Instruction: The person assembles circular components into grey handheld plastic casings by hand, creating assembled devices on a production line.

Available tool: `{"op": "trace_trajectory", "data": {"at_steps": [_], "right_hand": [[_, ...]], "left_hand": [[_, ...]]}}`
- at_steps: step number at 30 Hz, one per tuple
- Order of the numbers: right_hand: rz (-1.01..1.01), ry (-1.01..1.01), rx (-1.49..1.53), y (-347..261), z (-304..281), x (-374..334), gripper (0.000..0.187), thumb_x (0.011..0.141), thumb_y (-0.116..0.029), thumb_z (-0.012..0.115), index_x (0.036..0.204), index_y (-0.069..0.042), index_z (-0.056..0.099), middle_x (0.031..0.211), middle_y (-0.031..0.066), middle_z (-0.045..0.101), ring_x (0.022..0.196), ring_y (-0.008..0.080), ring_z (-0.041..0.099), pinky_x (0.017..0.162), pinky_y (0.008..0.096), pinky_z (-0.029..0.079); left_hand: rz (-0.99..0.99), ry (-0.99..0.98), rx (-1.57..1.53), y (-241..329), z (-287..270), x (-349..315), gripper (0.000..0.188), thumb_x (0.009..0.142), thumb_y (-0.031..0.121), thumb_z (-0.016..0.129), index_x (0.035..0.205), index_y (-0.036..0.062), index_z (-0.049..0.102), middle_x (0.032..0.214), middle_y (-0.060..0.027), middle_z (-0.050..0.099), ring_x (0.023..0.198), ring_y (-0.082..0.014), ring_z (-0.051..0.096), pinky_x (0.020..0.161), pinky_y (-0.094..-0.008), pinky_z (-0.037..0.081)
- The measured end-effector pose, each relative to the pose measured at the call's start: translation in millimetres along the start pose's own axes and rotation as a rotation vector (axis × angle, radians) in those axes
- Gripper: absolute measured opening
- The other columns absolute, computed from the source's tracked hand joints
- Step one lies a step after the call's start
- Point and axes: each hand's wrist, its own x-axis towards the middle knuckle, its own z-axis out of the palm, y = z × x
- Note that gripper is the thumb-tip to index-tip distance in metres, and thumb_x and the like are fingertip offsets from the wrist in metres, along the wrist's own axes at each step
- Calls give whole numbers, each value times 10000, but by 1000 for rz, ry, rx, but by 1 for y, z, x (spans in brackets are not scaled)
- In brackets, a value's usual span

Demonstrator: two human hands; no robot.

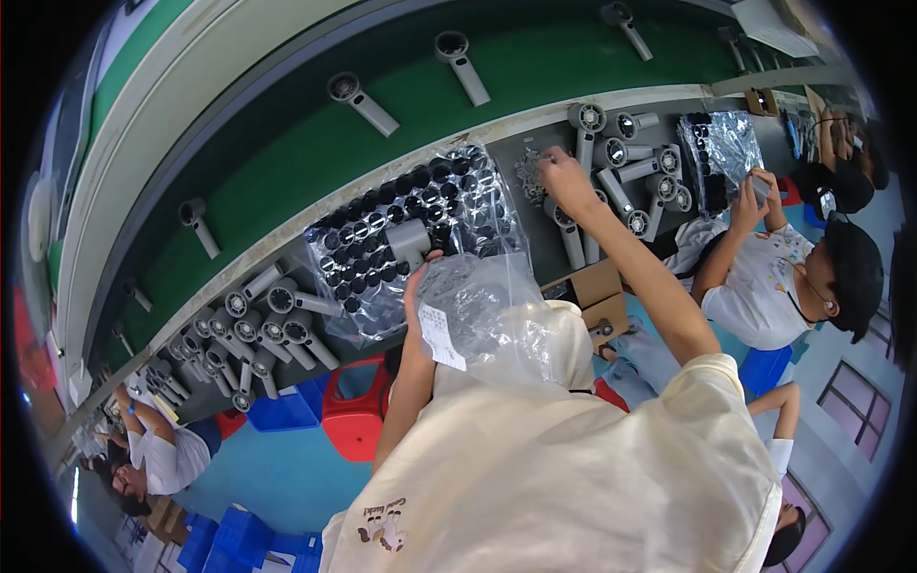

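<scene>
My left hand [421, 275] is closed at the lower end of a grey handheld-fan part [409, 242], with something black beside it. A clear plastic bag [482, 310] with a white label partly covers this hand and hangs over the bench's near edge. Under the fan part lies a clear plastic tray [492, 205] with rows of round black pieces. To the right, my right hand [564, 181] reaches across the bench with its fingers pinched together at a pile of small metallic pieces [528, 177]. Whatever is between those fingertips is too small to make out.
Grey handheld fans [277, 329] crowd the bench on the left; more fans [635, 172] lie right of my right hand. A green conveyor belt [277, 134] carries spaced fans beyond. An open cardboard box [597, 285], a red stool [353, 420] and a co-worker [764, 277] are near.
</scene>
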Motion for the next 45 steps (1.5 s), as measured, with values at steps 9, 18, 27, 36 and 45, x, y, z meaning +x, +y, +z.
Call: {"op": "trace_trajectory", "data": {"at_steps": [9,18,27,36,45], "right_hand": [[87,-422,665,-149,-239,-42,79,754,-18,533,811,16,576,651,128,556,546,249,556,510,289,429],[-89,-455,627,-192,-175,-75,256,786,-45,561,1038,1,543,1023,200,544,894,369,553,776,393,460],[-289,-397,393,-205,-119,-78,218,716,-17,521,917,65,534,943,238,527,879,383,558,745,435,468],[-197,-407,423,-165,-100,-49,235,718,-113,561,911,22,565,917,214,561,847,377,553,730,446,449],[-83,-379,173,-180,-83,-78,239,664,-70,593,886,17,603,842,198,573,781,340,584,634,418,472]], "left_hand": [[-4,91,-19,-4,12,-14,317,878,273,468,1132,89,511,1049,-131,600,978,-281,583,862,-407,469],[-55,-23,5,-8,8,-3,312,889,263,451,1157,106,486,1060,-123,594,979,-268,584,856,-396,472],[-58,33,4,-7,0,5,256,877,217,498,1093,83,528,979,-79,606,923,-220,593,834,-343,474],[-34,4,44,-4,-3,4,264,868,178,494,1108,70,512,1013,-94,602,946,-239,587,836,-364,481],[-58,89,150,-6,4,5,272,853,162,508,1110,72,506,1028,-119,592,971,-253,578,853,-376,474]]}}
